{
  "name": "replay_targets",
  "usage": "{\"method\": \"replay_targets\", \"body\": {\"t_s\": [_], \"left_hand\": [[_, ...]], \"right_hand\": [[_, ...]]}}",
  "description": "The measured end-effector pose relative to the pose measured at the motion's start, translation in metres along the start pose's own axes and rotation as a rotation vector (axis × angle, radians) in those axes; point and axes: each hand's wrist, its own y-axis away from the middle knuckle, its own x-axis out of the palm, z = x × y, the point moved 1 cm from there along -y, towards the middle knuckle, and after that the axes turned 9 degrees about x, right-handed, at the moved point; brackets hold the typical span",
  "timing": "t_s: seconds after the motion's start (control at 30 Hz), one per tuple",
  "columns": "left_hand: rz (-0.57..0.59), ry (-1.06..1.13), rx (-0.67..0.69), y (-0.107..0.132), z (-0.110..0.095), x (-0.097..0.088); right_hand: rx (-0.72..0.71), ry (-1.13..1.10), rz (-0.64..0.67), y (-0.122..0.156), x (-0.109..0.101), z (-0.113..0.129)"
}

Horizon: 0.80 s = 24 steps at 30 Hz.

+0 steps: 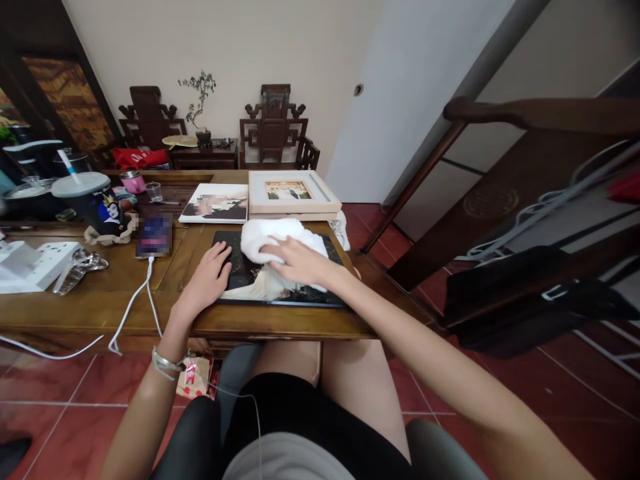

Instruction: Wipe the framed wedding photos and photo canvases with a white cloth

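Observation:
A dark photo panel (240, 272) with a pale gown pictured on it lies flat at the table's front edge. My left hand (209, 275) rests on the panel's left side, fingers stretched out and holding nothing. Bunched on the panel's upper middle is a white towel (273, 231). My right hand (295, 259) presses down on the towel, its fingers curled into the folds. The towel and that hand hide part of the picture.
Behind the panel are a framed photo (325, 193) and a smaller photo panel (235, 207). To the left stand a plugged-in phone (154, 237), a dark lidded cup (103, 207) with a straw and a white power strip (47, 263). A wooden chair (485, 193) is at right.

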Motion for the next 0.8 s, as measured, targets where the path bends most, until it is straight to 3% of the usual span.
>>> {"method": "replay_targets", "body": {"t_s": [0.1, 0.2, 0.33, 0.53, 0.67, 0.8], "left_hand": [[0.019, -0.007, 0.009, -0.005, 0.002, -0.007], [0.002, -0.017, 0.036, -0.007, 0.003, -0.012], [-0.031, -0.019, 0.029, -0.004, 0.003, -0.008], [0.041, 0.031, 0.034, -0.002, 0.007, 0.002], [0.041, 0.025, 0.034, -0.003, 0.009, 0.002], [0.041, 0.029, 0.038, -0.002, 0.009, 0.002]], "right_hand": [[0.07, -0.002, -0.001, -0.029, 0.0, -0.014], [0.101, -0.01, -0.006, -0.032, 0.002, -0.014], [-0.01, -0.053, -0.002, 0.006, 0.005, 0.01], [-0.199, -0.135, 0.058, 0.085, -0.003, 0.045], [-0.143, -0.134, 0.027, 0.097, -0.001, 0.024], [0.05, -0.064, -0.039, 0.069, 0.003, -0.014]]}}
